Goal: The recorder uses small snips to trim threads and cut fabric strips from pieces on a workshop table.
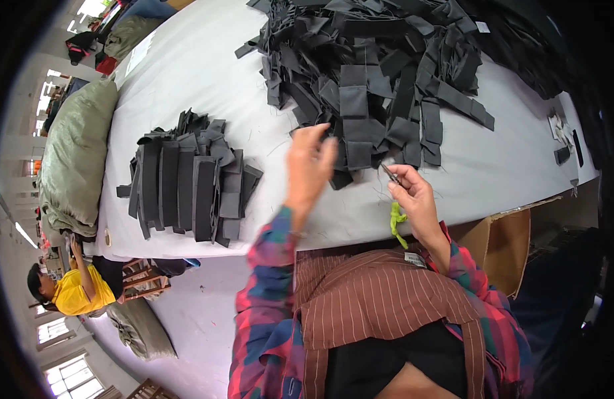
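Two hands are working at the table [187, 73] edge. Left hand [311, 159] is reaching, fingers loosely apart (slightly blurred), toward the loose heap [380, 73] of black fabric pieces, nearly touching its near edge. Right hand [413, 196] is pinching small snips [391, 175], green cord [397, 223] dangling beneath. Left of both, a neat stack [187, 183] is lying.
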